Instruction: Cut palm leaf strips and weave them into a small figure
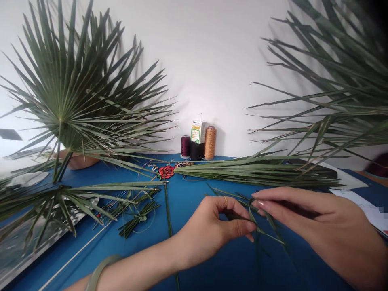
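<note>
Green leaf strips (273, 237) are pinched between the two hands, above the blue surface (194, 190). The left grip (209, 228) is closed, thumb and fingers pressed on the strips where they cross. The right grip (327, 226) is also closed, its fingertips nipping a strip just beside the left fingertips; loose ends stick out between and below the hands.

Left of the left grip, a long strip (168, 210) lies on the surface, and farther left is a small bundle (130, 225) of cut leaf. Beyond the grips lies a leaf pile (239, 171), with a red rose (166, 172) at its left end. Behind the rose stand a dark spool (185, 146), a carton (197, 131) and an orange spool (210, 142). Palm fans (65, 81) spread beyond, to either side.
</note>
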Available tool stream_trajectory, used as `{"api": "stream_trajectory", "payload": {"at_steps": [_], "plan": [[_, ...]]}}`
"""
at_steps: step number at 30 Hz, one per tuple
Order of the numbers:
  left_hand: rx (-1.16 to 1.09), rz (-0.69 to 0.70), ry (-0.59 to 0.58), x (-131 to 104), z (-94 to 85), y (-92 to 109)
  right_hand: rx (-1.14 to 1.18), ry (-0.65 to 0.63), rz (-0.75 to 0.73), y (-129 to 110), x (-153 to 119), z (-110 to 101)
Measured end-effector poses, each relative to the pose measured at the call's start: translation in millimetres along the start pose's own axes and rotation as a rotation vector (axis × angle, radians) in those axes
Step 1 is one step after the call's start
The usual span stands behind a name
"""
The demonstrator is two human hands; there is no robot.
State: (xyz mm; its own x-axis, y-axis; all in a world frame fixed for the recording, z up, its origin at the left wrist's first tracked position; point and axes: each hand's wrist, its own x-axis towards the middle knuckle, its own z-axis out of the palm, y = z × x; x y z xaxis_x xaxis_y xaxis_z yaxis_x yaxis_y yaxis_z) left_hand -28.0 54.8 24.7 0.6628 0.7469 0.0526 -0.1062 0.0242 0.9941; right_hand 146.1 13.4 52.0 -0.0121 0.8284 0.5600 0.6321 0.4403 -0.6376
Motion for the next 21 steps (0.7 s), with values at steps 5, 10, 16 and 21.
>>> {"api": "stream_trajectory", "payload": {"at_steps": [5, 10, 16, 21], "plan": [[0.091, 0.127, 0.163, -0.3, 0.0, -2.3, 0.05, 0.091, 0.005, -1.4, -4.8, 10.4], [0.068, 0.171, 0.115, 1.6, -1.3, 0.2, -0.028, 0.046, -0.055, 1.1, -1.4, 9.7], [0.138, 0.164, 0.119, -0.9, -1.8, 1.4, -0.363, 0.115, -0.455, 3.7, -6.3, 7.3], [0.18, 0.154, 0.108, -3.2, -0.5, 4.2, -0.271, 0.057, -0.393, 1.0, -3.1, 6.7]]}}
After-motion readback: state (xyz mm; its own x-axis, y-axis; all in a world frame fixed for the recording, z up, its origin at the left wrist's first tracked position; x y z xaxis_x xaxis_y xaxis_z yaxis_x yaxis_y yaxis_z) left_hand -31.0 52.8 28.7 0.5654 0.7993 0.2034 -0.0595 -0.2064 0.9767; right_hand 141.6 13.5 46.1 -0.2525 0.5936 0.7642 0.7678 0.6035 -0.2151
